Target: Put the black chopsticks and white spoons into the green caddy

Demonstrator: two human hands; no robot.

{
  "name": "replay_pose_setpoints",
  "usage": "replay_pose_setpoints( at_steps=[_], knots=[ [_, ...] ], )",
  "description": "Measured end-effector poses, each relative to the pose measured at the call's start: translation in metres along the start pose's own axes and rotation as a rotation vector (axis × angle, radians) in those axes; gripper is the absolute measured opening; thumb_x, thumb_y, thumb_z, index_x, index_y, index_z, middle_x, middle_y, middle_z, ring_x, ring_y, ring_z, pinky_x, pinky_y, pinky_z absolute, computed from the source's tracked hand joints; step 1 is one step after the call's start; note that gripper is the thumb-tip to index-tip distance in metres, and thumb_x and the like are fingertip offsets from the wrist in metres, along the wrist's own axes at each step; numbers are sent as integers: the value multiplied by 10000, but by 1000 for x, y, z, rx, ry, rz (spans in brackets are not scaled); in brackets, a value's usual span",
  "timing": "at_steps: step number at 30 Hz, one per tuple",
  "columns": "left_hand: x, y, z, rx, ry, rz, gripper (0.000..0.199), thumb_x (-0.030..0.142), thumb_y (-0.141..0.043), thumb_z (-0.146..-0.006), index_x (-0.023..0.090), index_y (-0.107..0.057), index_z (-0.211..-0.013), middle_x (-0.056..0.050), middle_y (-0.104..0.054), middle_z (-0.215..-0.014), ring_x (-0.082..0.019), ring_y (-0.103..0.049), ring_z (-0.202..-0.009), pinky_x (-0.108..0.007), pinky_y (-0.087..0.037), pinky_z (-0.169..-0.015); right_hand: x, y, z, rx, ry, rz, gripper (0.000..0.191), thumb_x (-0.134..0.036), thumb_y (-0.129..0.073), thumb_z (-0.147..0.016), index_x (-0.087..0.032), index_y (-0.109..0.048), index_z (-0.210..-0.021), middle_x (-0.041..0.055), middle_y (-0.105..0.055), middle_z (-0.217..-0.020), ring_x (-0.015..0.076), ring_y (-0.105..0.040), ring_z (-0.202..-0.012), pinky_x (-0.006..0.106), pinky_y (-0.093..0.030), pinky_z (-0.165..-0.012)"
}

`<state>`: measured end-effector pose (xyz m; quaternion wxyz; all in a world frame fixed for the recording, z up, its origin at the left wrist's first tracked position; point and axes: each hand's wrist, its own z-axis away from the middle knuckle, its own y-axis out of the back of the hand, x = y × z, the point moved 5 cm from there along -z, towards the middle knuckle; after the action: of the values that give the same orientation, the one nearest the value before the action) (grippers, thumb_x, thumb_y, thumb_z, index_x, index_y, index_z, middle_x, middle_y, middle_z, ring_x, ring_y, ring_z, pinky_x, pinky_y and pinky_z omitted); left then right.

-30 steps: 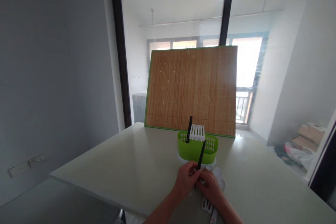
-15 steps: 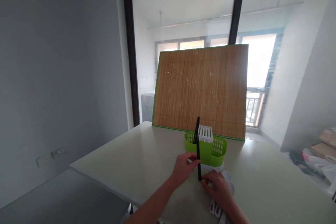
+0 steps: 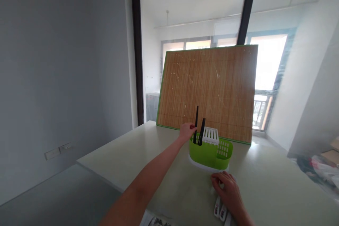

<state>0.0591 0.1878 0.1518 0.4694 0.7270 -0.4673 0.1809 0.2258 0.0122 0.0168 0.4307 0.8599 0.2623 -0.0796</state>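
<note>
My left hand [image 3: 187, 130] is closed in a pinch round black chopsticks [image 3: 196, 117], held nearly upright with their lower end inside the left part of a green cutlery caddy [image 3: 206, 155]. More black chopsticks [image 3: 202, 130] lean in that same compartment, just to the right. A white slotted piece [image 3: 211, 135] sits on top of the caddy's middle. My right hand [image 3: 225, 185] rests in front of the caddy with its fingers curled in and nothing visible in them. Beneath it lie white spoons [image 3: 220, 209], their handles pointing toward me and their bowls mostly covered by the hand.
The caddy stands on a white base on the pale table [image 3: 132, 152]. Behind it a bamboo mat board [image 3: 209, 88] with green edging leans against the glass partition. A printed item [image 3: 156, 220] shows at the near edge. Bags and boxes [image 3: 325, 167] are piled at far right.
My left hand has carried the chopsticks forward and up from in front of the caddy into its left compartment. My right hand stays by the spoons. The view has shifted slightly left.
</note>
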Motion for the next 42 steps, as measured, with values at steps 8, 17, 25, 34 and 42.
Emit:
replay_pose_setpoints(
  at_steps=[8,17,25,34,42],
  knots=[
    [-17,-50,-7,-131,46,-225,73,197,-648,-686,133,-675,-709,-63,-660,-711,-199,-622,-752,-291,-474,-683,0,0,0,-12,-17,13,188,-330,-469,-840,-254,-631,-779,5,-594,-685,172,-543,-674,316,-372,-696],
    [-19,-57,-5,-175,-2,-278,155,170,-650,-674,119,-675,-819,-92,-663,-783,-189,-622,-733,-276,-472,-661,-1,1,-1,1,-19,32,194,-323,-467,-836,-251,-629,-756,-2,-588,-664,162,-544,-653,302,-368,-680],
    [1,-41,15,-46,-117,-211,170,174,-544,-769,159,-653,-898,-53,-656,-859,-160,-593,-797,-263,-447,-731,8,0,1,30,-28,5,230,-362,-449,-852,-241,-634,-788,5,-601,-694,161,-545,-665,303,-377,-695],
    [5,-14,143,216,-234,-94,172,229,-424,-857,193,-581,-919,-22,-605,-880,-120,-528,-735,-242,-402,-741,34,13,4,227,-269,-64,353,-480,-414,-841,-204,-633,-819,24,-623,-678,168,-555,-628,257,-388,-606],
    [-3,-85,211,-347,-80,-118,295,375,-538,-768,257,-575,-1035,21,-645,-835,-154,-580,-766,-252,-401,-718,37,20,5,297,-395,-112,382,-512,-408,-836,-196,-623,-837,13,-643,-662,156,-569,-580,233,-390,-552]
  ],
)
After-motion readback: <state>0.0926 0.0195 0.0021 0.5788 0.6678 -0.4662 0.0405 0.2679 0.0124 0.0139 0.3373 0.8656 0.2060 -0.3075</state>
